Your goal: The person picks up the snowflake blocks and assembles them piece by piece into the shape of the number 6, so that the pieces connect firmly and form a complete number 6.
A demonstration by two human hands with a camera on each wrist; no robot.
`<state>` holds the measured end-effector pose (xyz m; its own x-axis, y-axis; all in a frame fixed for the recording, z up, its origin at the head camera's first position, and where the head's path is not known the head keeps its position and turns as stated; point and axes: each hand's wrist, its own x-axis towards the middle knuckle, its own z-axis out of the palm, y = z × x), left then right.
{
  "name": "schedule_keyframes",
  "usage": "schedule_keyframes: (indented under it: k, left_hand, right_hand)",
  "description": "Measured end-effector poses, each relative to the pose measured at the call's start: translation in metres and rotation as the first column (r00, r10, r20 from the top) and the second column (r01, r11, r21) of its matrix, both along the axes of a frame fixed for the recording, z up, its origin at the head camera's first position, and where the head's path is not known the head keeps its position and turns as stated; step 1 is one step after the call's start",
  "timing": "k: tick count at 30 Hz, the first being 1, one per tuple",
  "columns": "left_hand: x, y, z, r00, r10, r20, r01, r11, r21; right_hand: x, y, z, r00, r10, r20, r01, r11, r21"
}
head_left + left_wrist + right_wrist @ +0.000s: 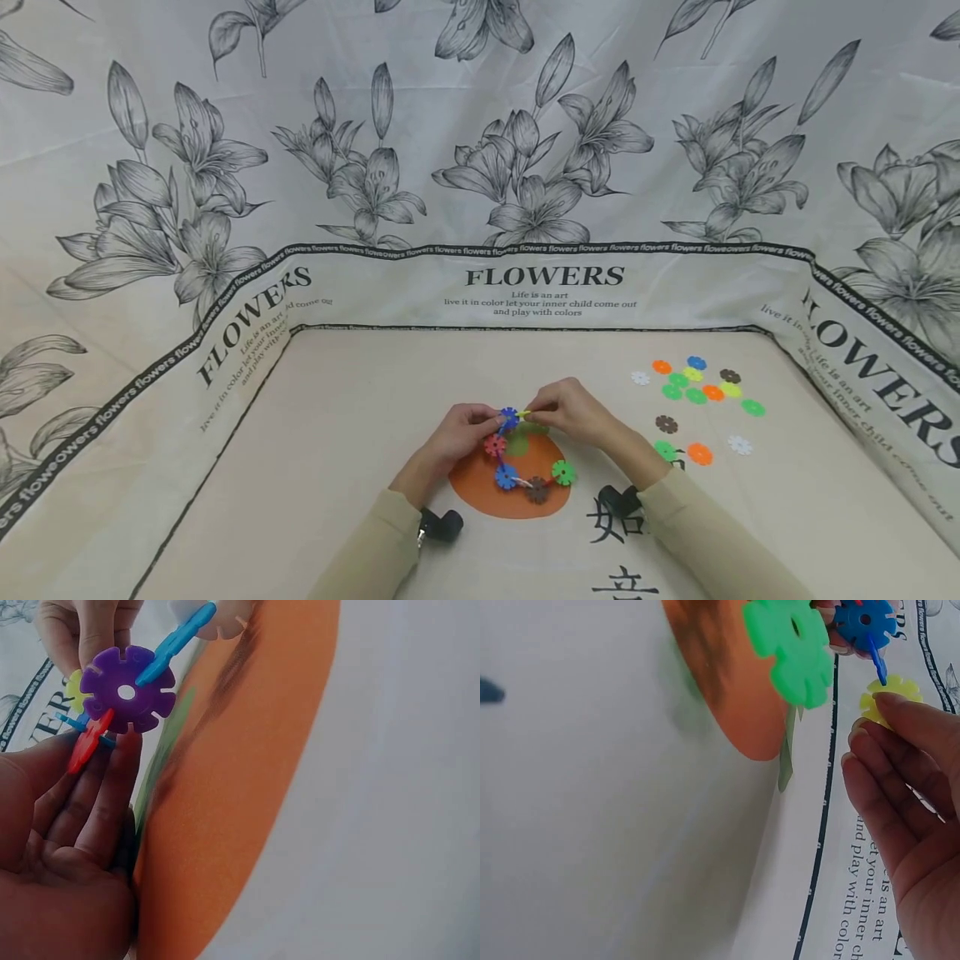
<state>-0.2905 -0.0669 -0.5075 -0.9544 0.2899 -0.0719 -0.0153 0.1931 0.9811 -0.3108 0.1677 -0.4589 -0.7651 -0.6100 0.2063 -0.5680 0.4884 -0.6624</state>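
Note:
My left hand [457, 432] pinches one end of a chain of notched plastic flower discs, at a blue disc [509, 417]. From there the chain curves down through a red disc [495, 445], another blue one [506, 477] and a brown disc [537, 490] to a green disc [563, 472]. A purple disc [112, 673] shows edge to edge with its neighbours in the left wrist view. Between thumb and fingertips, my right hand [573, 412] pinches a yellow disc [901, 688], its edge right at the blue end of the chain.
Loose discs in several colours lie at the right, among them an orange disc [701, 453] and a white disc [739, 444]. Beneath the hands is an orange printed shape [468, 487] on the cloth. Floral fabric walls [543, 287] stand behind and at both sides.

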Motion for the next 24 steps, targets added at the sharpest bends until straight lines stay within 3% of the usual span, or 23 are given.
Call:
schedule_keyframes:
  k: [10, 20, 24]
  left_hand:
    - [0.001, 0.0, 0.003, 1.0, 0.005, 0.013, -0.005, 1.0, -0.004]
    - [-0.001, -0.003, 0.003, 0.999, -0.023, 0.038, 0.023, 1.0, 0.014]
    - [-0.001, -0.002, 0.001, 0.999, -0.034, 0.032, 0.033, 0.999, 0.031]
  right_hand:
    - [-0.008, 0.002, 0.007, 0.989, 0.13, -0.069, -0.125, 0.99, 0.063]
    - [-0.014, 0.001, 0.008, 0.978, 0.201, -0.046, -0.198, 0.978, 0.059]
    - [-0.014, 0.001, 0.005, 0.977, 0.202, -0.073, -0.2, 0.979, 0.032]
